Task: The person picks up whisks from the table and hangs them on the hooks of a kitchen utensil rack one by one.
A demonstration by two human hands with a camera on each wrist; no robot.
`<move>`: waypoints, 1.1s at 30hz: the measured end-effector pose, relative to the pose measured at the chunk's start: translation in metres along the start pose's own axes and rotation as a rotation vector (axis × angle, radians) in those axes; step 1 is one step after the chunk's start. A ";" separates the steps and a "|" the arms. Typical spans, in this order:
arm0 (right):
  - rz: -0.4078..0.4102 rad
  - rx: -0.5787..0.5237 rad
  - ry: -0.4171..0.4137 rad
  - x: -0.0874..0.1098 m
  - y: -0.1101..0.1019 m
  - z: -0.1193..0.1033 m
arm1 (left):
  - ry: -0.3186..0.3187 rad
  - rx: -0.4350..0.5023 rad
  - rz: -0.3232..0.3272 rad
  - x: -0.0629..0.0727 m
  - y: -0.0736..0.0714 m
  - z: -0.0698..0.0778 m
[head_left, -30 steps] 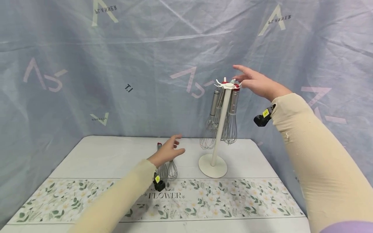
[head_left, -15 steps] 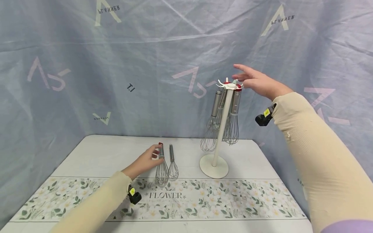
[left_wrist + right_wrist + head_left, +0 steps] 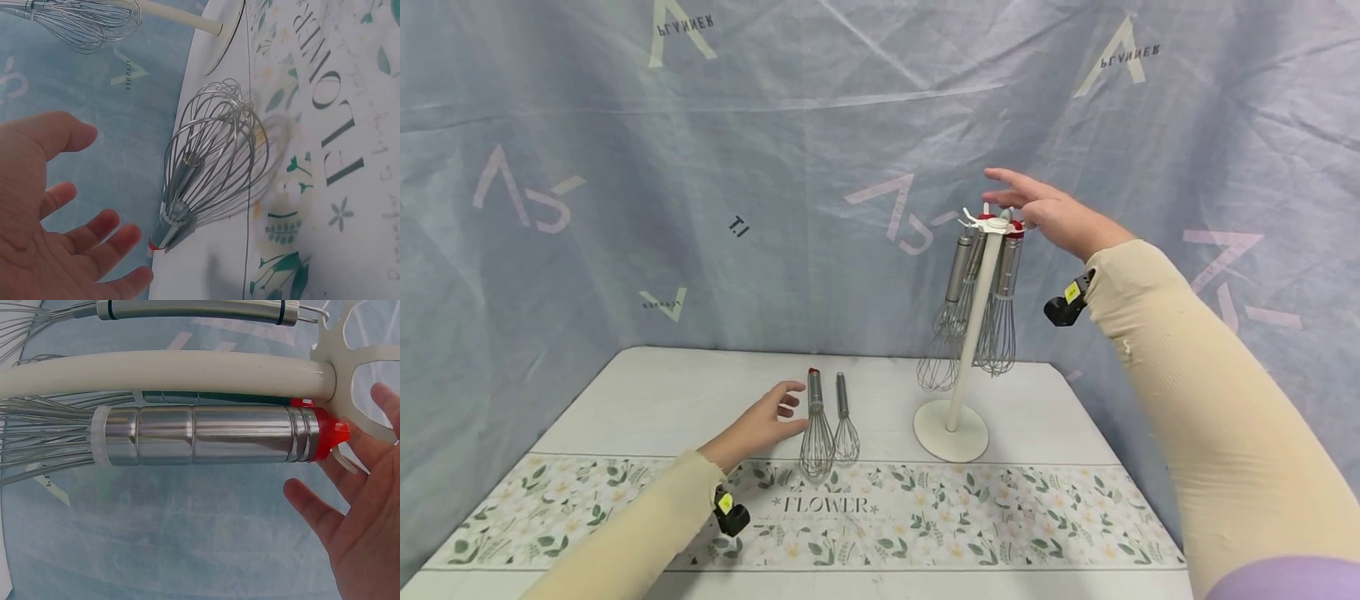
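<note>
at the right of centre in the head view stands the rack (image 3: 973,333), its round base (image 3: 951,447) flat on the table (image 3: 700,392); so wide a disc presumably keeps the tall pole steady. hooks (image 3: 996,223) fan out at its top, probably to give each whisk its own slot. from them whisks hang handle up, which lets the wire loops dangle free: a silver one (image 3: 957,271) left of the pole, a red-capped one (image 3: 1009,271) right of it, others partly hidden behind.

beside the hooks, towards the upper right, the right hand (image 3: 1043,212) is raised, fingers and thumb apart, gripping nothing that shows; whether a fingertip touches a hook cannot be told. the lifted arm puts it level with the handle ends.

at lower centre, a red-tipped whisk (image 3: 816,408) and a slimmer whisk (image 3: 842,404) lie side by side on the table, handles towards the top of the frame, slightly apart, perhaps so the wires do not tangle. just left of them the left hand (image 3: 766,423) holds nothing, its fingers spread, with a gap before the nearer handle.

farther out, a floral strip (image 3: 1037,517) crosses the lower frame and a grey-blue cloth (image 3: 775,167) fills the upper.
</note>
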State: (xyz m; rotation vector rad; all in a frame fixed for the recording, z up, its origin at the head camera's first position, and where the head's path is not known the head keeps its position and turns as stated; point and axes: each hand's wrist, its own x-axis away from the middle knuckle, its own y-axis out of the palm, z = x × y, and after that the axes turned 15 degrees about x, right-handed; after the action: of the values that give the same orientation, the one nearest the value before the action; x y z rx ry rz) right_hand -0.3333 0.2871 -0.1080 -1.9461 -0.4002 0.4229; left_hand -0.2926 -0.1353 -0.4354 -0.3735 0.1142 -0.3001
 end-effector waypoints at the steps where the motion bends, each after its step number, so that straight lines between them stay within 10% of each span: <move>1: 0.002 -0.002 0.003 0.000 0.000 0.001 | -0.002 0.001 -0.001 0.000 0.000 0.000; 15: 0.093 -0.028 -0.011 0.003 -0.004 0.007 | -0.035 0.023 -0.016 0.007 -0.002 0.000; 33: -0.049 -0.116 0.034 0.014 -0.015 0.012 | -0.083 0.001 0.001 0.011 -0.001 -0.006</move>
State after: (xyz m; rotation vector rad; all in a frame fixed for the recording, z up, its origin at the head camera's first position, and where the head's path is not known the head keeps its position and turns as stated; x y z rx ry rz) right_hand -0.3274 0.3092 -0.1000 -2.0483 -0.4586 0.3412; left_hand -0.2835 -0.1412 -0.4414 -0.3847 0.0333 -0.2829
